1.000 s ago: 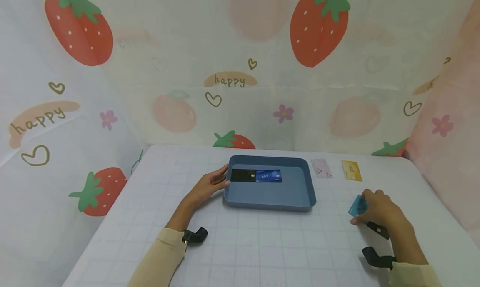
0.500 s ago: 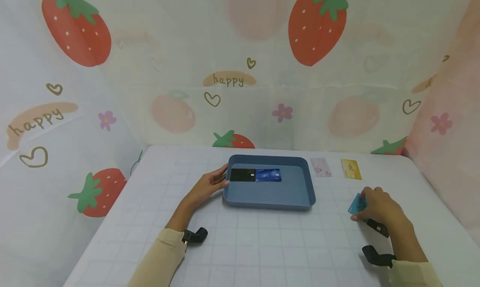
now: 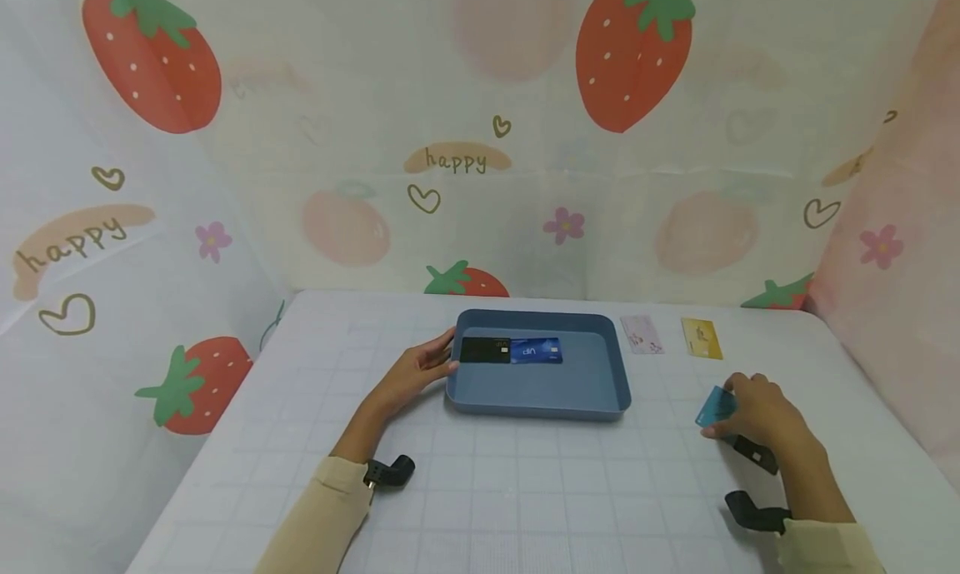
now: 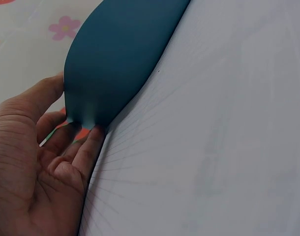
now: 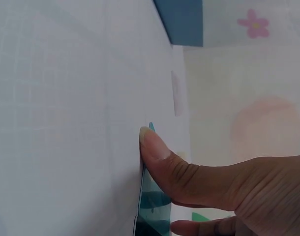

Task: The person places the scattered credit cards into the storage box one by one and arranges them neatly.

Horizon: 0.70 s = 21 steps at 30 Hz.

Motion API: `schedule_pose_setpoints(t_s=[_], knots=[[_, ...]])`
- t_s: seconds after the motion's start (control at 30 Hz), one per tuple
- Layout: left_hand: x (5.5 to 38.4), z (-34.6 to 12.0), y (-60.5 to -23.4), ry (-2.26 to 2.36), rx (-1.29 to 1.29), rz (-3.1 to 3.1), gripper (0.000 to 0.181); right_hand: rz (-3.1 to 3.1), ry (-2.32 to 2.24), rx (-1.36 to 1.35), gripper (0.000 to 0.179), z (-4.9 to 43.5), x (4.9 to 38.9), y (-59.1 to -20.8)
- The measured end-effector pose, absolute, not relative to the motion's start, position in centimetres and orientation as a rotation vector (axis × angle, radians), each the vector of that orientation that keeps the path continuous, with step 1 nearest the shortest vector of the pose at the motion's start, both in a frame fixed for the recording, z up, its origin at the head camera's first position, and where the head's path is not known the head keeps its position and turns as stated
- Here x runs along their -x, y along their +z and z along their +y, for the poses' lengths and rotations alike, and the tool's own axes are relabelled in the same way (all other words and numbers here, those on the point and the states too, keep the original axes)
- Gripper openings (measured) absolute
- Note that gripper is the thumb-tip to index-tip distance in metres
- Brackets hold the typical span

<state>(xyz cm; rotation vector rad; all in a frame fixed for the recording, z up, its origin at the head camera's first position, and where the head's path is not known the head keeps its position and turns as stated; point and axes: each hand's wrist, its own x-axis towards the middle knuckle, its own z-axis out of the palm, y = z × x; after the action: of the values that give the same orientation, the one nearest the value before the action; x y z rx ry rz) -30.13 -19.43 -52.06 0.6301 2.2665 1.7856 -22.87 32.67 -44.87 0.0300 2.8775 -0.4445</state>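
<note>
A shallow blue tray [image 3: 540, 395] sits at mid-table, with a black card [image 3: 482, 351] and a dark blue card [image 3: 536, 351] side by side in its far left part. At the tray's left end, my left hand [image 3: 408, 380] grips the wall, thumb near the rim and fingertips low on the outside. To the right of the tray, my right hand [image 3: 765, 411] pinches a light blue card [image 3: 713, 406] between thumb and fingers. Another black card [image 3: 756, 455] shows beneath that hand, partly covered. The right wrist view has the light blue card [image 5: 155, 196] edge-on, close to the tabletop.
A pale pink card [image 3: 642, 335] and a gold card [image 3: 702, 339] lie to the right of the tray, towards the back of the white table [image 3: 517, 491]. Behind stands a curtain [image 3: 360, 99] printed with strawberries and flowers. Each wrist wears a black camera mount.
Both hands keep nearly the same positions and the cards in the tray stay where they were. Only the head view has shifted slightly.
</note>
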Motion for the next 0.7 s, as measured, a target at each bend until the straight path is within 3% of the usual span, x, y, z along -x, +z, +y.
schedule_pose_setpoints(t_s=[0.7], knots=[[30.16, -19.53, -52.18, 1.788, -0.606, 2.257, 0.069, 3.013, -0.421, 0.098, 0.098, 32.71, 23.03, -45.59]])
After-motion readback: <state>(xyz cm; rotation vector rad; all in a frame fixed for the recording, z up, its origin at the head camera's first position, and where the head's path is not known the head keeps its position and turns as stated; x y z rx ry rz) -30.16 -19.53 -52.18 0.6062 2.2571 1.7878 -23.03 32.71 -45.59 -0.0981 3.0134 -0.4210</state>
